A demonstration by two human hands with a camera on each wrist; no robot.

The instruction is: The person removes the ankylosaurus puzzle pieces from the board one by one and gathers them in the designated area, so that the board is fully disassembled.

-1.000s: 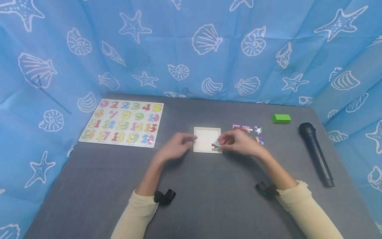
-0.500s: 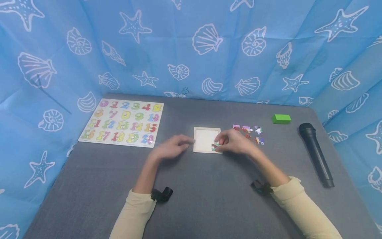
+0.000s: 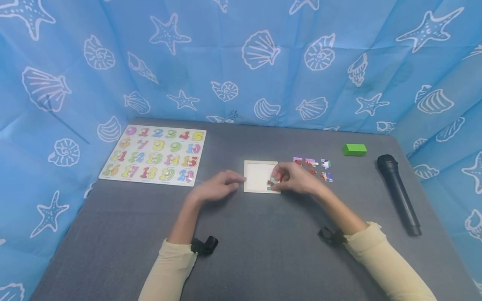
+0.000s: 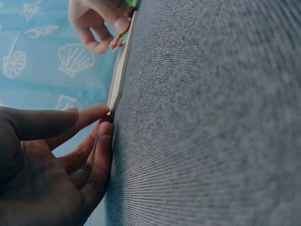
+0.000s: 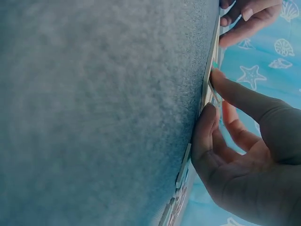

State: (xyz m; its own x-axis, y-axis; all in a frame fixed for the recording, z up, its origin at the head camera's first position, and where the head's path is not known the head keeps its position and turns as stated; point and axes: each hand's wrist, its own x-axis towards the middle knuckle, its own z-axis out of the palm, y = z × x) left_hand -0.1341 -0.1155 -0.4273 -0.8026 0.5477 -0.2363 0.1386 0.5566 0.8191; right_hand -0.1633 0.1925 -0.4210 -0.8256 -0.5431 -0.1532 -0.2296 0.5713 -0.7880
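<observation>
A small square wooden puzzle tray point(image 3: 257, 175) lies at the middle of the table. My left hand point(image 3: 218, 185) rests at its left side, index fingertip right at the rim and the other fingers loosely extended. Over the tray's lower right corner, my right hand point(image 3: 297, 179) pinches a jigsaw piece point(image 5: 213, 92) between thumb and fingers, tilted in the right wrist view. Brown and green puzzle colours point(image 3: 269, 187) show in that corner, partly hidden by the fingertips. Loose jigsaw pieces point(image 3: 326, 164) lie to the right, some behind the right hand.
A number puzzle board point(image 3: 150, 155) lies at the back left. Toward the right stand a green block point(image 3: 355, 150) and a black microphone point(image 3: 400, 194) near the table's edge. A blue shell-patterned curtain point(image 3: 241, 62) hangs round the grey table point(image 3: 244, 251).
The left hand has come slightly down along the tray's left rim. My right hand has shifted a little left over the corner, still pinching the jigsaw piece; little differs over the last half second.
</observation>
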